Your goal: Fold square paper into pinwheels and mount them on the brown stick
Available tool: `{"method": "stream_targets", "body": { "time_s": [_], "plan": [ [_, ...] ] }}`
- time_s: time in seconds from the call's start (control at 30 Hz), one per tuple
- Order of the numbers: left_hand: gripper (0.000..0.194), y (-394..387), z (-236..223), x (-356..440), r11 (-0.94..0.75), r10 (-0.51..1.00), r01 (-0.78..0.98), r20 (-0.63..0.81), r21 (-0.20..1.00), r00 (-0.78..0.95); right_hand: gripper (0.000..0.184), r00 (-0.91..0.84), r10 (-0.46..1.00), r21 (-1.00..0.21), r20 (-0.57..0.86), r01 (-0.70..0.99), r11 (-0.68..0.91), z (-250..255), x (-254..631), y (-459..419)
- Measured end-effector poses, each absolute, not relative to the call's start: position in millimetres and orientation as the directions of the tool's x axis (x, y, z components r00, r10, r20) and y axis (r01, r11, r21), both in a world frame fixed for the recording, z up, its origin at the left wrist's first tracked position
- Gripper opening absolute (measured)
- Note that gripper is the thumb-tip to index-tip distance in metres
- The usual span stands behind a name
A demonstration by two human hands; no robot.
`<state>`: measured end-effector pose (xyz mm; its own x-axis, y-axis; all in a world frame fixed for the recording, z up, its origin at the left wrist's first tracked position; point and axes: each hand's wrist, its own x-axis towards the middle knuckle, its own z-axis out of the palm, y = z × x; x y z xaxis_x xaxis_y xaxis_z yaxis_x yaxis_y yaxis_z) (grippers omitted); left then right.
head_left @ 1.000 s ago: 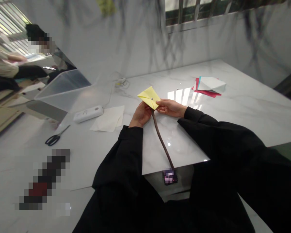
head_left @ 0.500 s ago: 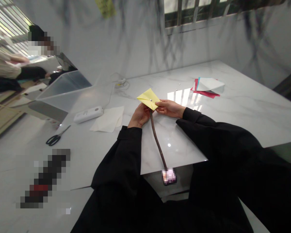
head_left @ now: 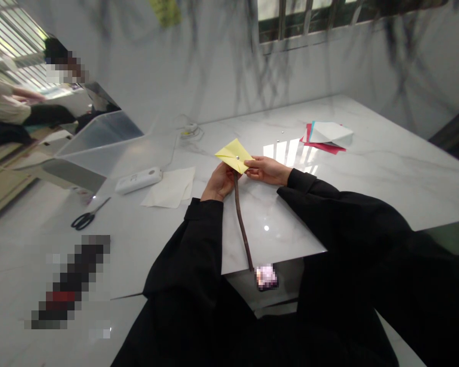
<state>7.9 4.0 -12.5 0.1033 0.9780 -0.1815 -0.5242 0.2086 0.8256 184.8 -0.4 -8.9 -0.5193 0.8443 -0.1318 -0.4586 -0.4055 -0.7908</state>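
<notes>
A folded yellow paper pinwheel [head_left: 232, 151] with a small pin head at its middle is held up above the table. Behind and below it, my left hand [head_left: 221, 182] is closed round the top of a thin brown stick [head_left: 240, 219]; the paper hides some of the fingertips. The stick hangs down towards the table's front edge. From the other side, my right hand [head_left: 268, 170] pinches the right corner of the paper between thumb and fingers. How the pin meets the stick is hidden behind the paper.
On the left lie white paper sheets [head_left: 170, 187], a white glue-gun-like or power-strip-like device [head_left: 138, 180], black-handled scissors [head_left: 84, 219] and a clear plastic bin [head_left: 99, 137]. Coloured papers [head_left: 329, 133] rest at the back right. Another person [head_left: 7, 102] sits at far left.
The stick's lower end has swung a little to the left. Both hands and the yellow paper have stayed almost in place.
</notes>
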Motion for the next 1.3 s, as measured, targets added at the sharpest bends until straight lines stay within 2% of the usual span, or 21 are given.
{"method": "stream_targets", "body": {
  "time_s": [0.5,0.7,0.87,0.97,1.17,1.23,1.3],
  "plan": [
    [0.009,5,-12,8,0.221,0.975,-0.499,-0.187,0.838,0.117,0.011,-0.498,0.857,-0.8,-0.133,-0.457,-0.389,-9,185,-1],
    [0.011,10,-18,6,0.148,0.988,-0.485,-0.111,0.862,0.103,0.01,-0.499,0.855,-0.8,-0.14,-0.452,-0.395,-10,186,1],
    [0.024,20,-27,2,-0.009,0.991,-0.352,-0.04,0.936,-0.13,0.017,-0.447,0.884,-0.808,-0.138,-0.465,-0.362,-14,191,9],
    [0.031,23,-32,0,-0.039,0.976,-0.248,-0.017,0.968,-0.219,0.025,-0.378,0.918,-0.828,-0.122,-0.47,-0.304,-17,194,16],
    [0.01,24,-30,-4,-0.163,0.928,-0.089,0.122,0.983,-0.352,0.016,-0.22,0.973,-0.876,-0.062,-0.456,-0.159,-20,193,19],
    [0.019,23,-24,-2,-0.197,0.917,-0.126,0.137,0.972,-0.375,0.016,-0.192,0.98,-0.888,-0.05,-0.441,-0.132,-21,191,18],
    [0.034,20,-16,2,-0.175,0.942,-0.258,0.086,0.95,-0.325,0.018,-0.188,0.981,-0.895,-0.038,-0.431,-0.117,-21,191,17]
  ]
}}
